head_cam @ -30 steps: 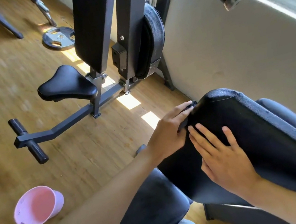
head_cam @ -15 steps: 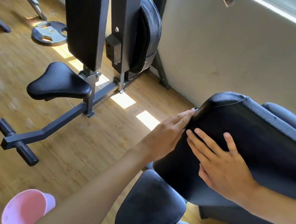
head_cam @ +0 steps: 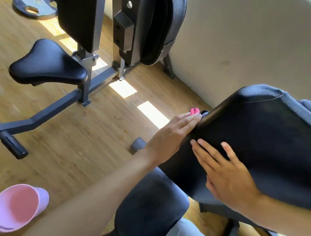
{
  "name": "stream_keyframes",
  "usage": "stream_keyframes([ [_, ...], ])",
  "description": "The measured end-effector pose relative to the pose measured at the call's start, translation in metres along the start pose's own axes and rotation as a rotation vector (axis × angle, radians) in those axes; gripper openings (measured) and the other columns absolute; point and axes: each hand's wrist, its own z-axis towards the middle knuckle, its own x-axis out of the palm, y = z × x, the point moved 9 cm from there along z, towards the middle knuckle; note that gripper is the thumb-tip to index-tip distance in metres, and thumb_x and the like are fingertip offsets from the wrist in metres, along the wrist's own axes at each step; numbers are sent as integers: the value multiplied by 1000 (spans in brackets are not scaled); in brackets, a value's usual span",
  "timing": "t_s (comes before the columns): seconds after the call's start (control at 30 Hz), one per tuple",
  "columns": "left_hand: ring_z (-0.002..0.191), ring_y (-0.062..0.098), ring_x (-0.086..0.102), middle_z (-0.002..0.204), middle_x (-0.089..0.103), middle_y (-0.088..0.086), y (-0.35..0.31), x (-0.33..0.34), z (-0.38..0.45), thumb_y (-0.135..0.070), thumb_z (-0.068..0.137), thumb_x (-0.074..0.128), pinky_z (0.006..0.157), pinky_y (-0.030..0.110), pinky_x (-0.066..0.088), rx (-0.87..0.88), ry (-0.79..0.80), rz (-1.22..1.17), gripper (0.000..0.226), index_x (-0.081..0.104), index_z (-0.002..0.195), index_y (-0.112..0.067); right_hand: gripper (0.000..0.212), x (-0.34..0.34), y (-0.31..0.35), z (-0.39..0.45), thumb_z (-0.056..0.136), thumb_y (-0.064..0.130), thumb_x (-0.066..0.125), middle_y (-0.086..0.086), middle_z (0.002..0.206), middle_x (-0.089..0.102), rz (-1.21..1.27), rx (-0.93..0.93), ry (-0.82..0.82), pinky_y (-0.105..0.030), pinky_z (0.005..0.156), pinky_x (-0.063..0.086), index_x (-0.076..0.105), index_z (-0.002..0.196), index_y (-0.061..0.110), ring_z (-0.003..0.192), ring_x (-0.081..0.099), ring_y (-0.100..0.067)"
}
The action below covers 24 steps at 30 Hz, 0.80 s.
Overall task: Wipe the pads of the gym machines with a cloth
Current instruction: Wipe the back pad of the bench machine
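left hand [head_cam: 171,138]: fingers straight, pressing cloth [head_cam: 197,111] on back pad [head_cam: 274,129] edge | right hand [head_cam: 226,174]: spread flat on pad

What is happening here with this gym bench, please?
A person is cleaning the big black back pad of a gym machine. The left hand lies with straight fingers along the pad's side edge, pressing a small pink and grey cloth that shows just past the fingertips. The right hand rests flat and open on the pad's face. A pink cup stands on the wooden floor nearby.
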Motion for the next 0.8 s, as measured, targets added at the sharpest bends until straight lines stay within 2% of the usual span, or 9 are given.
stream_keyframes([
  [0.13, 146, 25, 43, 154, 50, 11, 18, 17, -22, 0, 97, 68, 110, 45, 50, -33, 25, -2, 61, 45, 154, -6, 90, 9, 11, 5, 90, 36, 61, -10, 173, -3, 22, 11, 19, -52, 123, -18, 17, 162, 5, 159, -6, -24],
  [0.27, 145, 27, 45, 154, 51, 12, 29, 28, -33, 5, 97, 64, 113, 45, 47, -78, -2, -40, 60, 44, 154, -4, 88, 18, 22, 13, 89, 34, 61, -10, 172, 2, 38, 11, 33, -51, 123, -14, 21, 161, 4, 159, -6, -24],
  [0.4, 144, 27, 47, 153, 52, 12, 44, 41, -47, 5, 98, 61, 114, 43, 45, -76, -9, -36, 56, 48, 151, -3, 87, 31, 36, 20, 88, 30, 64, -9, 172, 9, 66, 18, 46, -50, 123, -18, 23, 160, 4, 159, -1, -23],
  [0.63, 141, 28, 49, 152, 53, 12, 81, 80, -83, 12, 95, 62, 109, 43, 50, -123, 43, -21, 59, 49, 151, -3, 86, 59, 61, 35, 96, 37, 54, -10, 172, 1, 8, -22, 91, -52, 122, -22, 10, 162, 3, 159, -6, -25],
  [0.8, 142, 24, 48, 153, 53, 7, 102, 102, -107, 16, 92, 63, 109, 41, 51, -183, 39, -31, 66, 48, 153, -8, 85, 65, 72, 43, 92, 35, 53, -8, 172, 8, 8, -14, 78, -54, 121, -18, 17, 162, 4, 159, 4, -23],
])
